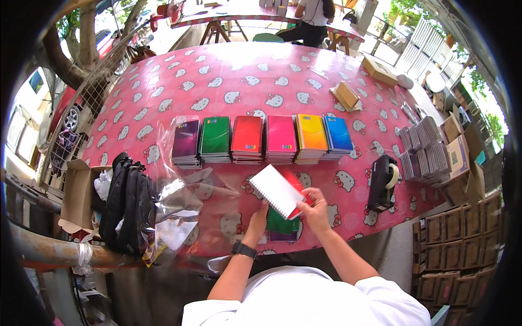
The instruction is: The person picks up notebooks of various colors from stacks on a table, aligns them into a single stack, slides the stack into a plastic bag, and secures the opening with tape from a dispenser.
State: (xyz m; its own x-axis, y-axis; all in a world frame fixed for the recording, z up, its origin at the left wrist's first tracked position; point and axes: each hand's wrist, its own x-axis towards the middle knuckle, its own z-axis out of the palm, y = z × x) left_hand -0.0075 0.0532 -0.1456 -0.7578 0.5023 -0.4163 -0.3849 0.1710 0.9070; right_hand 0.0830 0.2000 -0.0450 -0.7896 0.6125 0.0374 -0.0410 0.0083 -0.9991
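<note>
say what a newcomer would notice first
Six notebook stacks, purple at left to blue at right, form a bright row across the pink tablecloth. On the near side, the right hand grips a white-and-red notebook over a green notebook. A black tape dispenser stands farther right.

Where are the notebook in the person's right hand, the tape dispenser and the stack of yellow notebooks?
Held notebook (276,190), head view: its white side.
Tape dispenser (379,183), head view: its black body.
Stack of yellow notebooks (312,132), head view: the top cover.
</note>
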